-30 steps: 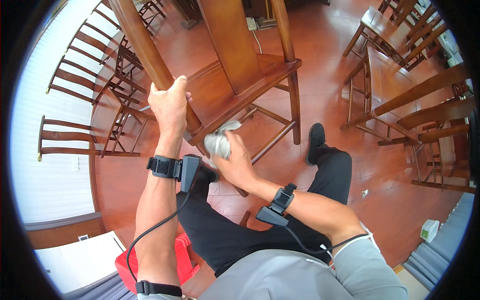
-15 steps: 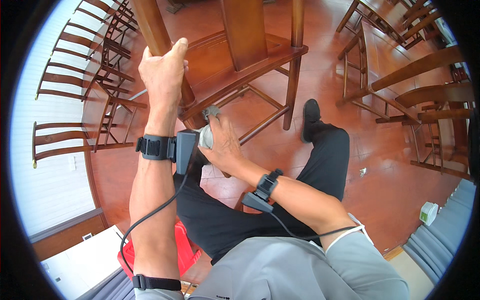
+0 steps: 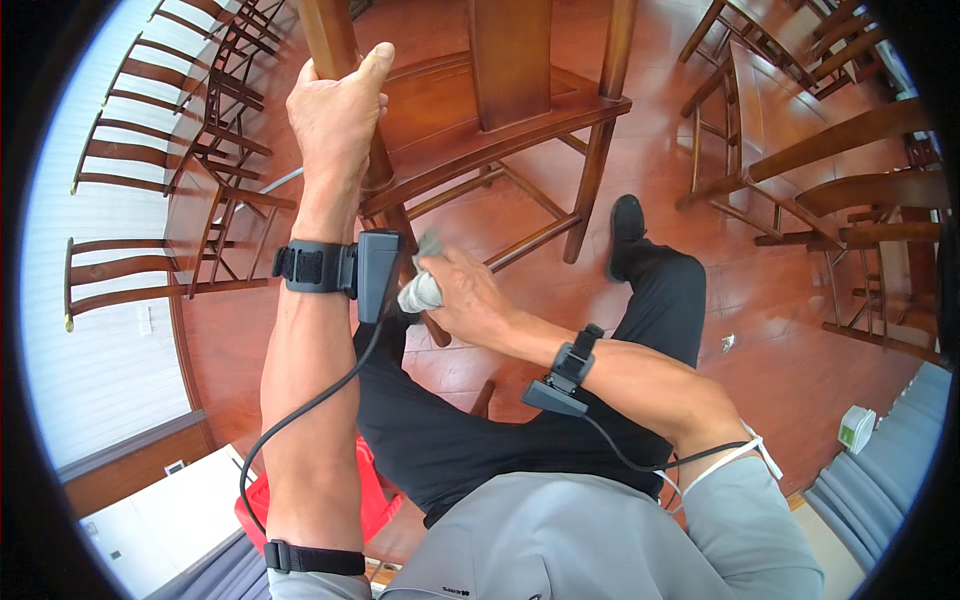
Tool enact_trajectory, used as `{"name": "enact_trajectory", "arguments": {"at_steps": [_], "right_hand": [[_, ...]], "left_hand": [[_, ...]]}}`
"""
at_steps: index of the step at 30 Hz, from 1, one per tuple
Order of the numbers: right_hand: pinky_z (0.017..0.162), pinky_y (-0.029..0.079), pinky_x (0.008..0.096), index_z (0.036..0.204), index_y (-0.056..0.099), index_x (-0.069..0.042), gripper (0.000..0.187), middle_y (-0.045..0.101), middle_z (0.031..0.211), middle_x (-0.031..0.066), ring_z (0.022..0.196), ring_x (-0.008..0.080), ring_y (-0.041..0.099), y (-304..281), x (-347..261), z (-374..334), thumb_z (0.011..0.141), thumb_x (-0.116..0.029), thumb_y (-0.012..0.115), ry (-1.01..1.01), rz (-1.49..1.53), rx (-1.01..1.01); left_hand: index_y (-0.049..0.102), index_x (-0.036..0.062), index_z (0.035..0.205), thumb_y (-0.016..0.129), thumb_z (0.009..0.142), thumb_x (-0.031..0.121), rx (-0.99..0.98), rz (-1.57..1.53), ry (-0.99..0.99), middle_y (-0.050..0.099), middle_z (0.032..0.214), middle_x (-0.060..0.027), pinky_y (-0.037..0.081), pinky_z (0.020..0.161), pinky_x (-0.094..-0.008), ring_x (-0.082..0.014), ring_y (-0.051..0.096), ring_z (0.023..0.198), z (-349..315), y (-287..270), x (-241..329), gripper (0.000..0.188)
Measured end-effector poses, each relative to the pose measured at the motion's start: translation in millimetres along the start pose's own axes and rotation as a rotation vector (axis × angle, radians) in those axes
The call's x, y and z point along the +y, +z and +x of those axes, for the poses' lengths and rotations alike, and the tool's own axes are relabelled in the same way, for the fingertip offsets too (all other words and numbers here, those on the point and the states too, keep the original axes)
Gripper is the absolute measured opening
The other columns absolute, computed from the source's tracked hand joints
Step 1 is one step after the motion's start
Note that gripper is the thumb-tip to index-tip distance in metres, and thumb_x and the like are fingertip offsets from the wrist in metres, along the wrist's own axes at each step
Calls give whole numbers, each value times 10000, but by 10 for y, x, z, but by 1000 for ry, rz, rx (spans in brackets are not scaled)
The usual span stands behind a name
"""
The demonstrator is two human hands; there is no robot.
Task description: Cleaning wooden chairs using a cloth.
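A brown wooden chair point(image 3: 500, 140) stands in front of me, its back toward me. Around the upright post on the chair's left side, my left hand point(image 3: 338, 120) is closed, thumb pointing up. Lower down, my right hand point(image 3: 468, 290) grips a grey-white cloth point(image 3: 422, 290). The cloth is against or right beside the left back leg of the chair, below the seat; the exact contact is partly hidden. Both my wrists carry black straps with small grey devices and cables.
Several wooden chairs point(image 3: 130, 155) line the wall on the left. More chairs and a wooden table point(image 3: 780, 120) stand at the right. A red plastic container point(image 3: 375, 500) sits beside my left leg. A small white-green box point(image 3: 856, 428) is by the grey curtain point(image 3: 880, 490) at the right.
My right hand and the cloth have slid down along the chair leg. The chair and my left hand have shifted slightly up and to the right in view.
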State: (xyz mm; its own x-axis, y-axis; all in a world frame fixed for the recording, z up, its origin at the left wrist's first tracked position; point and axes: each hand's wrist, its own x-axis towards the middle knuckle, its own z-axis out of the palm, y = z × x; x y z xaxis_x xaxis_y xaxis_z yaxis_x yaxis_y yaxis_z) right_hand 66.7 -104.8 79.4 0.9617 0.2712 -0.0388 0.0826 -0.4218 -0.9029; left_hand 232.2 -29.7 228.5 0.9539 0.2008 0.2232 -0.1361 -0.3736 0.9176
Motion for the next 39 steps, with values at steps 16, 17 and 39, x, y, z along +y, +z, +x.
{"name": "enact_trajectory", "arguments": {"at_steps": [16, 17, 39], "right_hand": [[792, 449, 349, 836, 654, -73, 97, 581, 899, 73, 923, 231, 577, 852, 527, -361, 844, -150, 596, -561, -482, 32], [790, 452, 347, 831, 664, -71, 101, 587, 899, 72, 926, 232, 583, 844, 601, -477, 841, -148, 599, -547, -486, -14], [913, 489, 440, 1083, 666, -43, 374, 598, 1067, 151, 1040, 335, 573, -117, 930, 39, 714, -57, 722, -425, -493, -249]], "left_hand": [[586, 22, 968, 825, 861, 291, 49, -70, -54, 589, 738, -21, 496, 520, -246, -92, 578, 585, 417, 118, -77, 375], [582, 21, 972, 821, 862, 282, 64, -79, -56, 588, 737, -26, 500, 522, -248, -97, 581, 587, 435, 127, -67, 371], [545, 6, 958, 723, 834, 83, 181, -165, -76, 583, 756, -44, 491, 506, -274, -121, 572, 559, 184, -335, -197, 231]]}}
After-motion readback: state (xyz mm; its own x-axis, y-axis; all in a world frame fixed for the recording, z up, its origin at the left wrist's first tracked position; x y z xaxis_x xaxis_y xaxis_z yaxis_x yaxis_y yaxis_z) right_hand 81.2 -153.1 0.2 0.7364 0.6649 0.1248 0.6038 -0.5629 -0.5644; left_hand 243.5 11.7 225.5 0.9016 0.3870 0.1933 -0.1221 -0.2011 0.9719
